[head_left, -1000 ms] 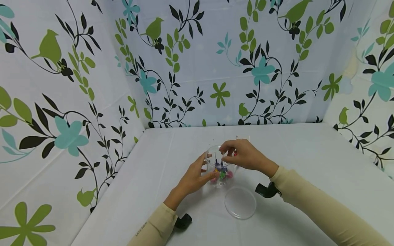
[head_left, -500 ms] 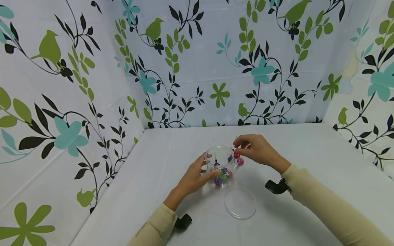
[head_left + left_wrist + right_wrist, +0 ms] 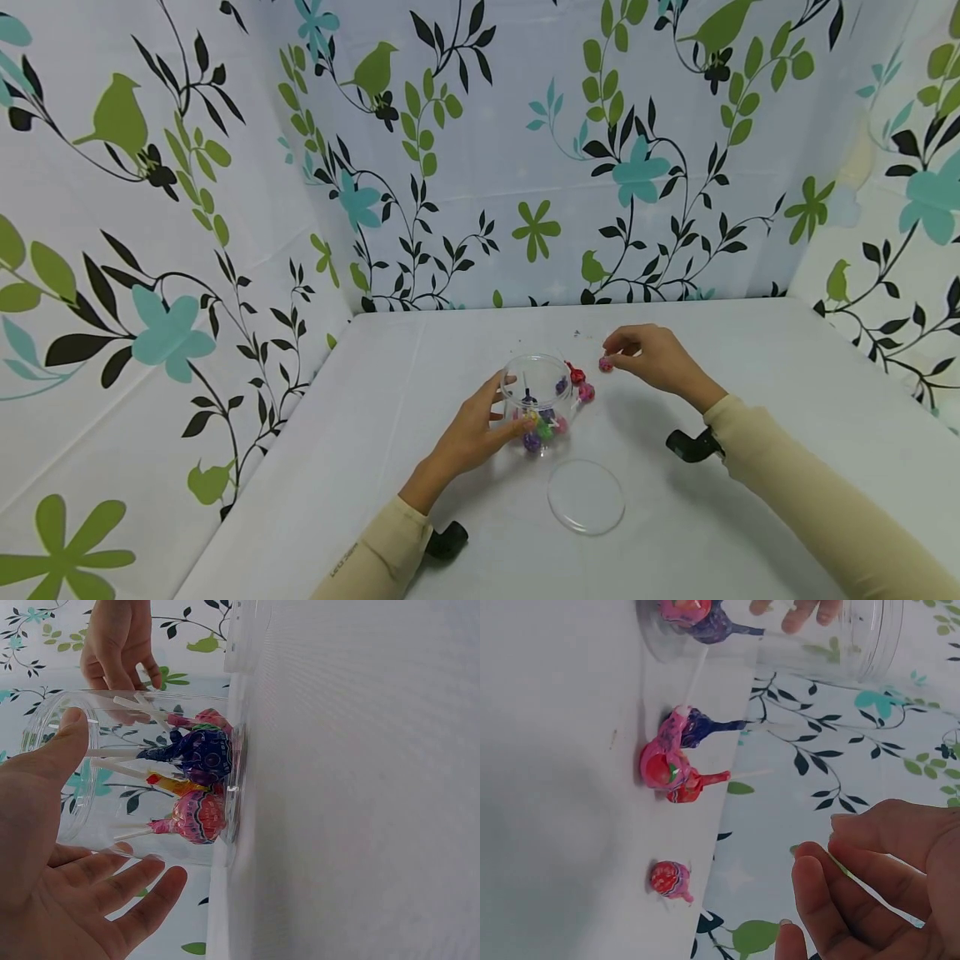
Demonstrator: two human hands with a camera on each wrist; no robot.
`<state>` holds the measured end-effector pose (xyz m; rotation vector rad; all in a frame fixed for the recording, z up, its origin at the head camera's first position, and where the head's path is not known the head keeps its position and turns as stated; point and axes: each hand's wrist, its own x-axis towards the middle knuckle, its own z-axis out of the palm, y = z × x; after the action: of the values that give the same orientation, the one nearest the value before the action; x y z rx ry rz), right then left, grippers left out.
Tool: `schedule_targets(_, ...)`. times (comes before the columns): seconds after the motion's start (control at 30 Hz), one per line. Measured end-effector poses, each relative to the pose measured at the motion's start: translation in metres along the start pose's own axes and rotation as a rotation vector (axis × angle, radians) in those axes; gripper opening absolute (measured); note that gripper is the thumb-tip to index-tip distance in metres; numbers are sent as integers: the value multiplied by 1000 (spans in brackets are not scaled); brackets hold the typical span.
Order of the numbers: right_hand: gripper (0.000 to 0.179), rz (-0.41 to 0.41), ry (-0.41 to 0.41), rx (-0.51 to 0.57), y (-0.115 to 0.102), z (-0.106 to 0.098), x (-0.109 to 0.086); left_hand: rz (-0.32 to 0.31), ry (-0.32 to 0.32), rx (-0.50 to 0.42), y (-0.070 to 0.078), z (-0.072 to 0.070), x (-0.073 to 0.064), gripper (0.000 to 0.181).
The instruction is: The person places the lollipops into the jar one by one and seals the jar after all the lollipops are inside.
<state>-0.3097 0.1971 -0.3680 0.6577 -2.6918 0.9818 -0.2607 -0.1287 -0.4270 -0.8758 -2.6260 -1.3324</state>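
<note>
My left hand (image 3: 467, 427) holds a clear plastic jar (image 3: 161, 851) upright on the table, thumb at the rim and fingers along the far side. Wrapped lollipops stand inside, among them a dark blue one (image 3: 206, 756) and a pink one (image 3: 199, 817). My right hand (image 3: 654, 360) hovers right of the jar, fingers loosely bent. Just under its fingertips a red-and-pink lollipop (image 3: 670, 879) lies on the table, apart from the hand in the right wrist view. Between it and the jar lie a pink lollipop (image 3: 587, 392), a red one (image 3: 577, 376) and a purple one (image 3: 697, 727).
A round clear lid (image 3: 586, 497) lies flat on the white table (image 3: 480, 542) in front of the jar. Patterned curtains (image 3: 450, 225) stand behind and at both sides. Black wrist cameras (image 3: 447, 542) hang under both sleeves.
My right hand has moved from the jar's mouth out to the right, and a red-and-pink lollipop now shows at its fingertips. The left hand and jar have stayed in place.
</note>
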Motion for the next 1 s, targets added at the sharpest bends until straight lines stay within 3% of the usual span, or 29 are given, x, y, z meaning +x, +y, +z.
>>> schedule_targets(0.27, 16, 69, -25, 13, 13, 6, 1, 2, 1, -1, 0, -1, 0, 89)
schedule_targets(1.0, 18, 111, -29, 15, 37, 25, 7, 5, -1, -13, 1, -2, 1, 87)
